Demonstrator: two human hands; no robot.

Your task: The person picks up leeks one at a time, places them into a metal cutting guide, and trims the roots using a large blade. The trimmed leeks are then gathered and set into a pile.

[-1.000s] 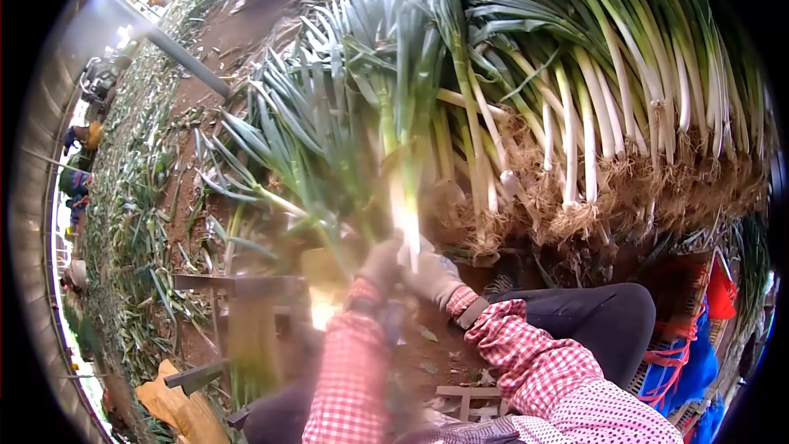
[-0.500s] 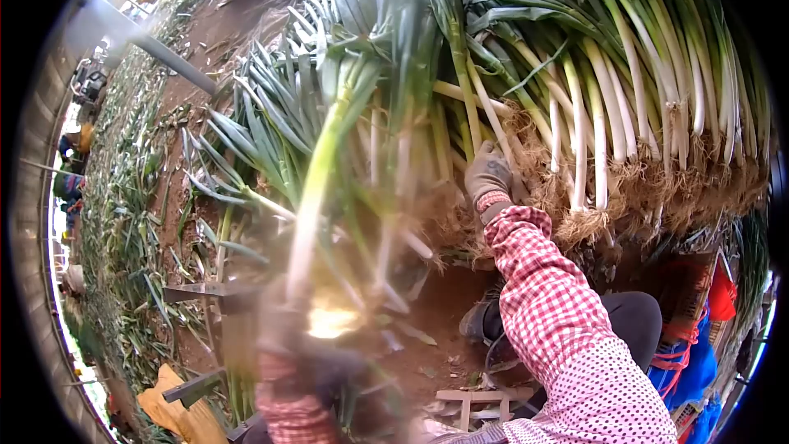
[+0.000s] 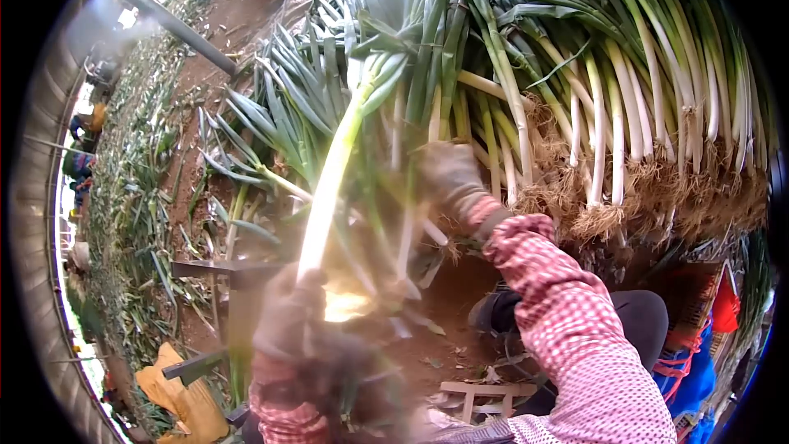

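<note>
My left hand (image 3: 288,308), gloved and partly blurred, is closed around the white lower stem of a leek (image 3: 333,189). The leek stands upright, its green leaves fanning out at the top. My right hand (image 3: 448,173), in a grey-brown glove, is at the roots and stems of the leek pile (image 3: 608,115), left of where it is thickest. Its fingers are smeared, so what they touch cannot be made out. A smudge on the view hides part of the area between my hands.
Metal bars (image 3: 197,366) stick out at the lower left near a yellow-brown piece (image 3: 181,399). A wooden frame (image 3: 485,395) lies at the bottom. Right of my knee (image 3: 637,325) are a crate (image 3: 690,300) and a red cloth (image 3: 726,304). Leaf scraps (image 3: 123,222) cover the left ground.
My right hand has moved left along the leek pile, away from the stems it was touching. My left hand still holds the leek. The view has shifted slightly.
</note>
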